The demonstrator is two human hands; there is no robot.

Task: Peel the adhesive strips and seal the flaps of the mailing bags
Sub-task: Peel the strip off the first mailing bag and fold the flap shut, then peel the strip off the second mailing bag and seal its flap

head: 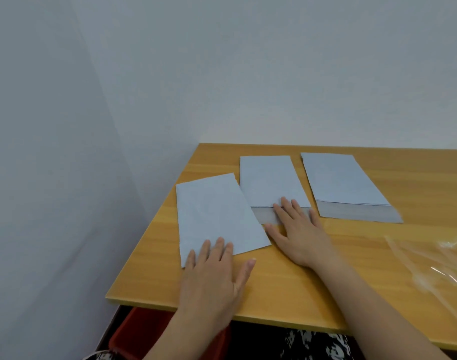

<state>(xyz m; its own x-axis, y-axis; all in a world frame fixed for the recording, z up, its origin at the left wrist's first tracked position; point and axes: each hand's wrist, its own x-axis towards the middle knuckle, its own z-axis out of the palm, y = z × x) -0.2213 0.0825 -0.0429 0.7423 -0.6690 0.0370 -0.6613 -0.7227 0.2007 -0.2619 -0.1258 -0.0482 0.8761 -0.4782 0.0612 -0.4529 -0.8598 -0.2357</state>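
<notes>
partly under the right hand (298, 229), the middle bag's (270, 181) flap (266, 215)

Three pale blue-grey bags (217, 214) lie on a yellow-orange wood-grain table (287, 287), two showing darker grey flaps (357, 213). Below the edge sit a red bin (141, 331) and black-and-white patterned cloth (313, 344). The walls (170, 74) are plain white.

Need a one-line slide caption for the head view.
Left hand and right hand press flat on two of three mailing bags on a wooden table.
</notes>
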